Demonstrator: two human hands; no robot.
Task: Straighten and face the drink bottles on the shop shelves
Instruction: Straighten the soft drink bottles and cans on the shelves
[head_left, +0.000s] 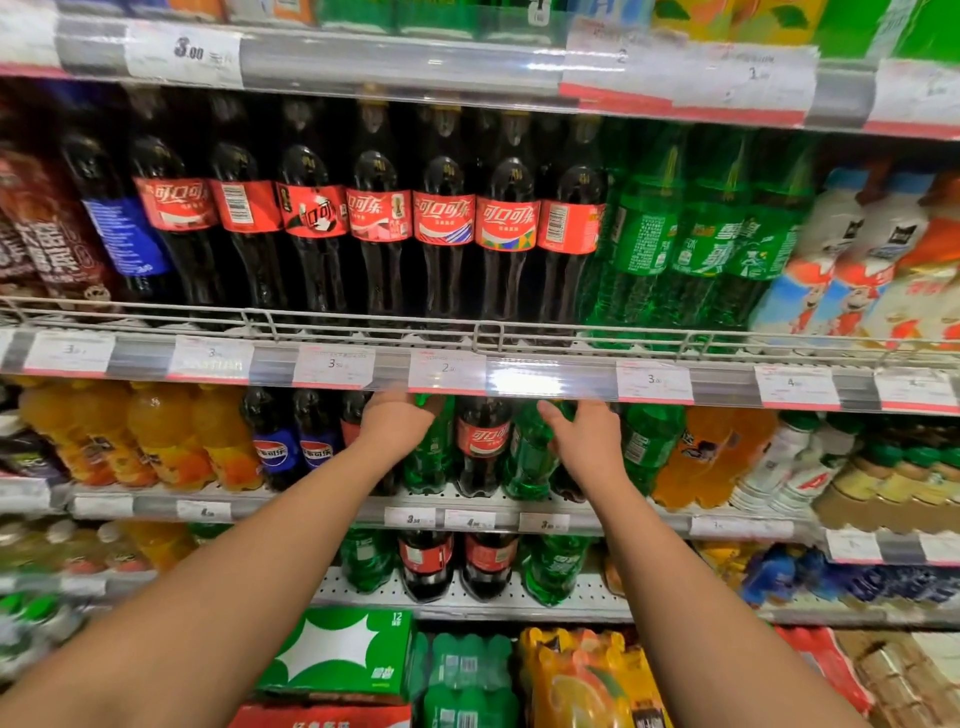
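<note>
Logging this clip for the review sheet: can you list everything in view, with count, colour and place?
Tall cola bottles: about seven in front, dark with red labels, wire-railed shelf, centre.
Tall green bottles: about three, green, same shelf, to their right.
White bottles: at least two, white with orange and blue print, same shelf, far right.
Orange drink bottles: about four, orange, shelf below, left.
Blue-label cola bottles: two, dark, beside the orange ones.
Small cola bottle: one, red label, between the hands.
Small green bottles: several, green, around it.
Green carton: one, green and white, bottom.
Price tags: many, white, shelf edges.
Left hand: grip on a green bottle top.
Right hand: grip on another green bottle.
</note>
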